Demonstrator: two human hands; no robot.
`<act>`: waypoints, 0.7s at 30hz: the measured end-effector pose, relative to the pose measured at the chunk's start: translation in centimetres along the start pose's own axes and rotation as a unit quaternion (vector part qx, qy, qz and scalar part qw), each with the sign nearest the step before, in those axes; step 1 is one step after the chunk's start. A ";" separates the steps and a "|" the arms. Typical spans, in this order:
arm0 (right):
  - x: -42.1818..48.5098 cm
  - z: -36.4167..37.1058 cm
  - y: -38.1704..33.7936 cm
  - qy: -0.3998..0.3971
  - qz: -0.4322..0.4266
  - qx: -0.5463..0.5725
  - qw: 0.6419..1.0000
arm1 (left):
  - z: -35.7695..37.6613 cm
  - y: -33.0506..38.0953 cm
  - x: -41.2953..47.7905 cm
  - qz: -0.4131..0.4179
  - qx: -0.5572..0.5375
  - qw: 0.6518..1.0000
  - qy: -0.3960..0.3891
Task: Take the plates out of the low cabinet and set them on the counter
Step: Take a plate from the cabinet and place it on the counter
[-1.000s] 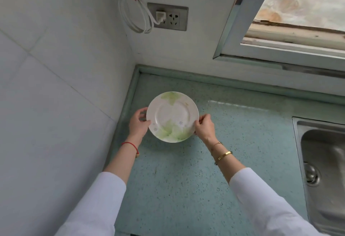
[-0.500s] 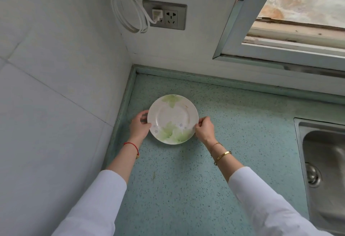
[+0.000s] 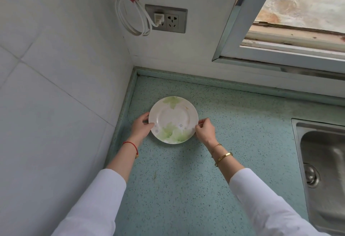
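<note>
A small white plate (image 3: pixel 173 119) with green leaf prints lies flat on the speckled green counter (image 3: pixel 186 189), close to the back left corner. My left hand (image 3: pixel 141 126) grips the plate's left rim, thumb on top. My right hand (image 3: pixel 204 130) pinches the right rim with its fingertips. Both arms wear white sleeves. The low cabinet is out of view.
A tiled wall stands at the left, right beside the plate. A steel sink (image 3: pixel 323 170) is sunk into the counter at the right. On the back wall are a socket (image 3: pixel 166 19) with a coiled white cable (image 3: pixel 130 15) and a window frame (image 3: pixel 280 48).
The plate has come down a little towards the counter and now rests on it. Both hands have stayed on its rim.
</note>
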State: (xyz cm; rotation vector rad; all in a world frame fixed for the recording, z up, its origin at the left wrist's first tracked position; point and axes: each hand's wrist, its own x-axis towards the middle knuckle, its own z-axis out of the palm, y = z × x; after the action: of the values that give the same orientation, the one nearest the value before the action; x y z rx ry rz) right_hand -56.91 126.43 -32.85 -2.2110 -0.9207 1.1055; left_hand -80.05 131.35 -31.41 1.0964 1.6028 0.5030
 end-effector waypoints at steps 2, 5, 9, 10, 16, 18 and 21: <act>-0.5 -0.5 0.0 0.007 -0.001 -0.002 1.000 | -0.2 0.0 -0.6 -0.007 -0.008 1.000 0.011; -1.8 -1.3 -0.2 0.019 -0.005 0.025 1.000 | -0.7 -0.1 -1.9 -0.012 -0.015 0.998 0.058; -4.1 -2.8 -1.0 0.027 -0.038 0.076 0.996 | -0.8 0.0 -4.4 0.029 -0.060 0.994 0.088; -4.4 -3.0 -1.4 0.026 -0.047 0.091 0.994 | -0.7 0.2 -4.8 0.038 -0.071 0.993 0.091; -9.6 -4.6 -2.3 0.016 -0.098 0.166 0.981 | -0.2 1.4 -10.8 0.107 -0.114 0.983 0.101; -11.6 -4.8 -2.3 0.008 -0.111 0.189 0.976 | -0.3 1.3 -12.8 0.125 -0.128 0.979 0.100; -14.7 -5.1 -2.1 -0.006 -0.129 0.214 0.968 | -0.5 0.9 -16.1 0.142 -0.148 0.974 0.098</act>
State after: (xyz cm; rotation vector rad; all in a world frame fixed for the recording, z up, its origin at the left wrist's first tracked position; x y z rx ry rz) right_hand -59.94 116.10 -21.48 -1.6852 -0.8511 1.0760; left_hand -80.22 118.21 -21.98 1.0771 1.4818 1.0341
